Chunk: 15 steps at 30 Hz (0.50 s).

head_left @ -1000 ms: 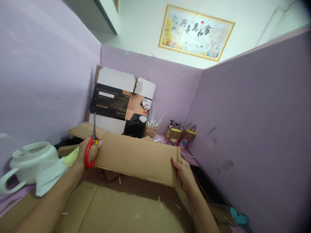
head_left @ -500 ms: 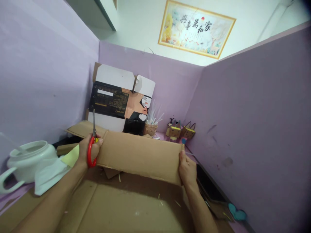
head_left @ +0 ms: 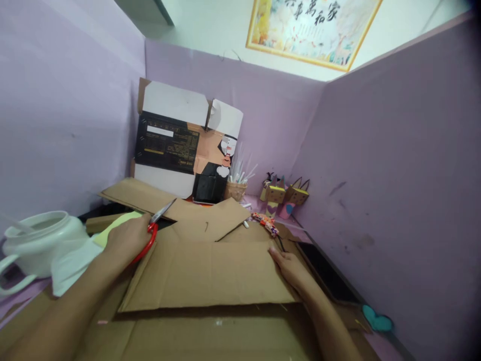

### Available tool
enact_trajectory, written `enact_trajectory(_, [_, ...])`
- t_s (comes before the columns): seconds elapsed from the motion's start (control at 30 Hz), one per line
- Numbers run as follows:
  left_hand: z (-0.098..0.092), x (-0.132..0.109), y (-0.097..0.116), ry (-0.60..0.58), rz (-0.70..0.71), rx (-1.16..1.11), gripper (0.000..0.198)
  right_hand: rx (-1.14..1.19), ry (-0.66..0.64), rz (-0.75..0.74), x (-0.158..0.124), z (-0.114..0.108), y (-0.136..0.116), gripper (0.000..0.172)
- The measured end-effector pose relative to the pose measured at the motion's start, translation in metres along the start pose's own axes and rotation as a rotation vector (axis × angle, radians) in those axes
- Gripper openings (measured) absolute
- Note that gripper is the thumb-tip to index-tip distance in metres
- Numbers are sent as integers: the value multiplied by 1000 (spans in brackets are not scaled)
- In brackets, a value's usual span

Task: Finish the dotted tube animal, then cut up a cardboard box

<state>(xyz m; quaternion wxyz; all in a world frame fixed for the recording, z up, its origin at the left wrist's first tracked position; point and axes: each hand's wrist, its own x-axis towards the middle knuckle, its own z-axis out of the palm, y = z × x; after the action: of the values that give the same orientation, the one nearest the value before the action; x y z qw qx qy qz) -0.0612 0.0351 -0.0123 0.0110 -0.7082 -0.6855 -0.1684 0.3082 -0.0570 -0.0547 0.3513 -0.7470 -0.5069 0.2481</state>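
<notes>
My left hand [head_left: 130,235] is closed around red-handled scissors [head_left: 152,239], whose blades point up and to the right. It is beside the upper left end of a brown cardboard piece [head_left: 214,273]; whether it touches the cardboard I cannot tell. My right hand [head_left: 287,263] grips that piece by its right edge, thumb on top and the other fingers partly hidden. The piece is tilted over a larger cardboard sheet [head_left: 210,333] on the table. Behind it lie another cut cardboard piece [head_left: 210,218] and a cardboard strip [head_left: 137,195].
A white teapot [head_left: 45,245] stands at left, near green paper [head_left: 116,228]. Farther back are an unfolded printed box [head_left: 169,145], a basket of white sticks [head_left: 236,190] and cardboard animal figures [head_left: 276,195]. A dark phone-like slab [head_left: 328,273] and a teal heart [head_left: 378,319] lie right. Purple panels enclose the table.
The cardboard piece has come down and nearer, uncovering the cut cardboard behind it. My left hand has moved left with the scissors, which have tipped to the right. The camera view has shifted downward.
</notes>
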Motion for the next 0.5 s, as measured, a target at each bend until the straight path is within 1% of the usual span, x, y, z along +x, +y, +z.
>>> enact_trajectory(0.1, [0,9,-1,-36,26,121,30,-119,23,4,-3,7,2,44])
enact_trajectory(0.2, [6,20,-5,-97,24,176,35,-342,74,-24,-5,11,-1,39])
enact_trajectory(0.23, [9,23,-7,-116,16,185,37,-381,78,-28,-6,11,-1,37])
enact_trajectory(0.37, [19,32,-17,-133,-19,206,41,-338,25,-17,-11,11,-1,33])
enact_trajectory(0.5, [23,30,-16,-66,-40,235,37,-278,-12,-33,-18,13,6,34])
